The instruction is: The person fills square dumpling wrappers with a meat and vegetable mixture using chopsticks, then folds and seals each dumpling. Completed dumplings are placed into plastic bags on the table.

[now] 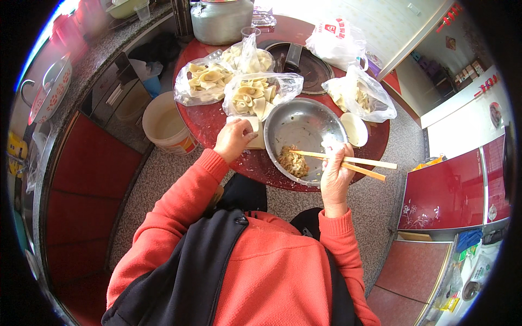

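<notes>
A steel mixing bowl (312,124) stands on the round red table (195,118), with a clump of minced filling (294,162) low on its left side. Over the bowl's right rim, my right hand (337,165) grips a pair of wooden chopsticks (371,162), their tips at the filling. My left hand (236,136) is at a stack of pale dough wrappers (257,140) left of the bowl, fingers curled; whether it pinches a wrapper cannot be told. Folded dumplings fill clear plastic bags (253,95), several of them behind the bowl and one bag (361,95) at the right.
A white dish (354,129) sits against the bowl's right side. Farther back are a round dark hotplate (314,73), a metal kettle (222,20), a plastic cup (250,31) and a white shopping bag (336,42). A white bucket (167,122) stands left of the table.
</notes>
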A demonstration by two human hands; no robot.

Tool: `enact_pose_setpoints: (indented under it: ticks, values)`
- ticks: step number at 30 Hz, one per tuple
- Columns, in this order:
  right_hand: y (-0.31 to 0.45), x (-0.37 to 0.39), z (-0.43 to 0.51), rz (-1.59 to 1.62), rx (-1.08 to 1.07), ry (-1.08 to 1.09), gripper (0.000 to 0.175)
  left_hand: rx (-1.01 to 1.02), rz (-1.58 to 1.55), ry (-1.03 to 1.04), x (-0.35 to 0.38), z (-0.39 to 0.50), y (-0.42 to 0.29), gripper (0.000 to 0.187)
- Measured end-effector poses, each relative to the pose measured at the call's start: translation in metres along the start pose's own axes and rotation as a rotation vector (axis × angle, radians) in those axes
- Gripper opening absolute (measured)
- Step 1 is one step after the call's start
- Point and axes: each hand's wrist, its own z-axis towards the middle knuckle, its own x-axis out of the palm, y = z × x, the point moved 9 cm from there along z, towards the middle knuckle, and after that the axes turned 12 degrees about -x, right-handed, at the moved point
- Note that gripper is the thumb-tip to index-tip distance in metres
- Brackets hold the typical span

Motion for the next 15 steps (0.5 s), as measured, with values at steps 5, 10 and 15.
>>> enact_pose_setpoints:
  ticks: [5, 10, 15]
  values:
    - [0.0, 0.003, 0.0, -0.033, 0.005, 0.043, 0.031, -0.047, -0.043, 0.056, 0.001, 0.002, 0.005, 0.016]
    - [-0.001, 0.002, 0.0, -0.049, 0.013, 0.064, 0.031, -0.05, -0.103, 0.083, -0.001, -0.002, 0.001, 0.015]
    - [-0.001, 0.001, 0.0, -0.065, -0.004, 0.055, 0.031, -0.105, -0.11, 0.204, 0.004, -0.012, 0.009, 0.016]
